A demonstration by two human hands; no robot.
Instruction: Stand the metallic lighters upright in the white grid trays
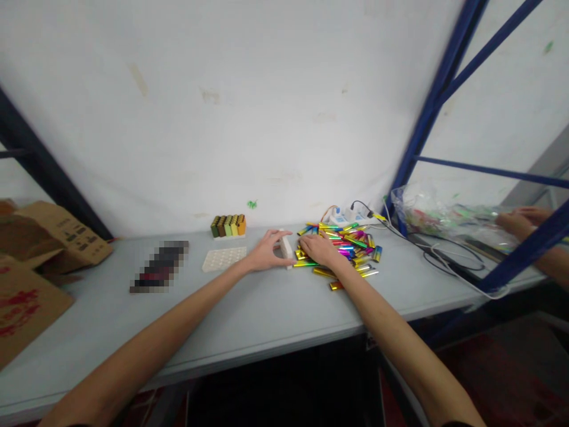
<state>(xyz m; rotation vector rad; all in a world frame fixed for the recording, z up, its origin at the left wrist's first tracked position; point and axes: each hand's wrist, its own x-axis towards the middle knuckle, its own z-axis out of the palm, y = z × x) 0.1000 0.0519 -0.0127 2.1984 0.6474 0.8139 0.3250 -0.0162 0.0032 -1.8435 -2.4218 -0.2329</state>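
Head cam: L hand (268, 254) grips white block (287, 250) by its ends, long axis approx. front-to-back; R hand (319, 249), nearer shiny pile (353, 249), on its L edge, grip can't tell; pile spreads R.

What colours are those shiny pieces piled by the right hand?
The shiny pieces are mostly gold, with some pink, blue and green; see the head view.
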